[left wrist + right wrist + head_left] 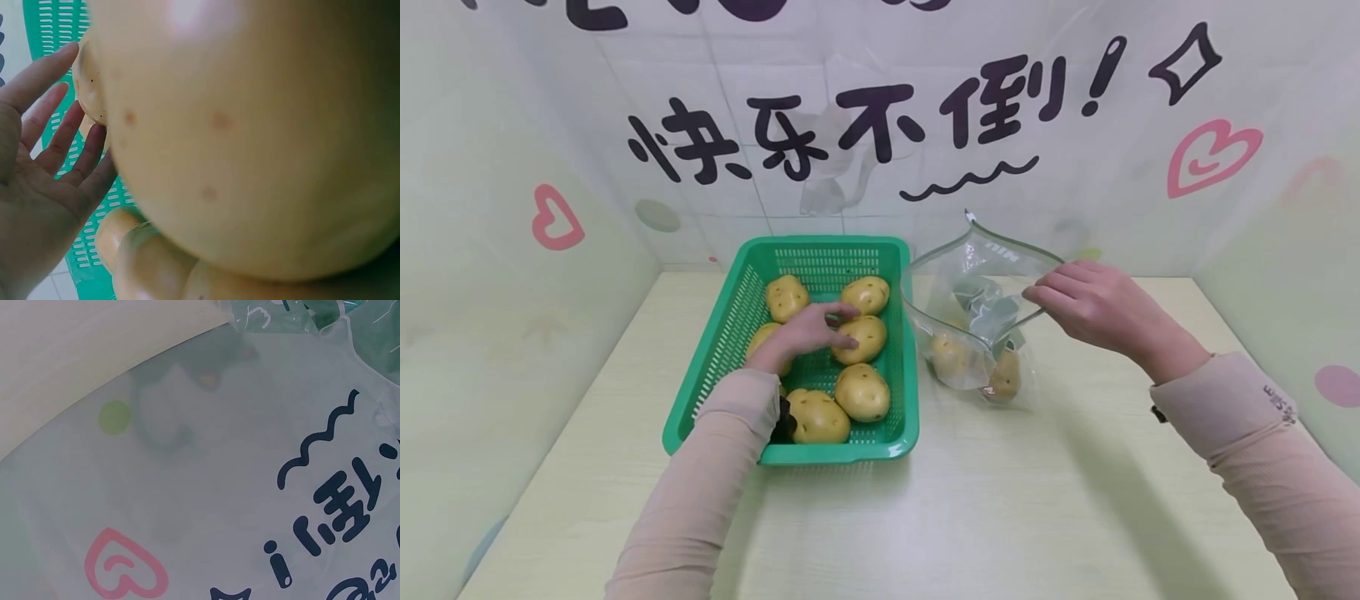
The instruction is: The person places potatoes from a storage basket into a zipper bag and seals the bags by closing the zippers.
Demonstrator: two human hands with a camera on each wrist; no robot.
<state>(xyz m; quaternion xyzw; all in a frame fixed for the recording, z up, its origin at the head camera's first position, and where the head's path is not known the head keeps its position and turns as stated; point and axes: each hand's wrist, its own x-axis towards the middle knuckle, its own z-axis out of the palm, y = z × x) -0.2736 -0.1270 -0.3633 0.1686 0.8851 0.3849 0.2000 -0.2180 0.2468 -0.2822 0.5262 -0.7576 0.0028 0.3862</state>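
Note:
Over the green basket (904, 433), my left hand (808, 329) reaches in with its fingers spread and fairly straight, thumb and fingertips at a potato (867, 342) on the right side. In the left wrist view those fingers (56, 134) extend toward a potato (90, 87), while a much nearer potato (250, 137) fills most of the picture. My right hand (1093, 308) pinches the rim of a clear zip bag (943, 287) and holds its mouth wide. Inside the bag lie a pale potato (950, 357) and a browner one (1004, 373). The right wrist view shows a bit of the bag (269, 315), without the hand.
More potatoes lie in the basket, among them one at the back left (787, 297) and one at the front (820, 417). Basket and bag stand side by side on a pale wooden table (985, 517). A printed white sheet (865, 192) rises behind them.

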